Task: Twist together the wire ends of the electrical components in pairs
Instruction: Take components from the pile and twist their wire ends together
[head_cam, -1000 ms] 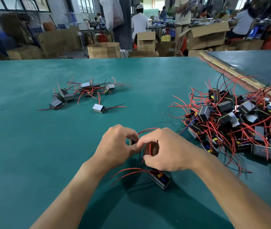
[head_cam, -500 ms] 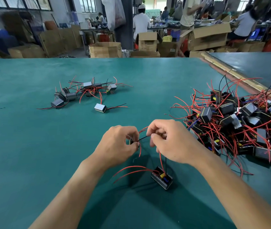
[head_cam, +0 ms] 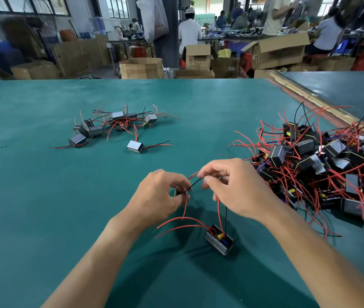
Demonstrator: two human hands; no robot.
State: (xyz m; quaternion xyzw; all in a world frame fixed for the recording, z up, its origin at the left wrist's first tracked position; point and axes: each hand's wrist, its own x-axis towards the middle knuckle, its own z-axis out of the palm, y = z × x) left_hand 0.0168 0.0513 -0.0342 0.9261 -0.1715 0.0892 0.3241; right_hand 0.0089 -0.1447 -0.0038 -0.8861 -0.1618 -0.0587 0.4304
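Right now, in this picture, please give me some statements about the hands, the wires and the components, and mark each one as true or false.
1. A black wire runs between the left hand and the right hand. True.
2. The big pile of components lies on the person's left side. False: the big pile lies on the right, and a smaller group lies further away on the left.
3. One component lies on the green table, below the hands and nearer to the person. True.
4. The wires in the big pile are mostly blue. False: they are mostly red.
5. Both hands lie flat on the table. False: their fingers are curled and pinch wires.
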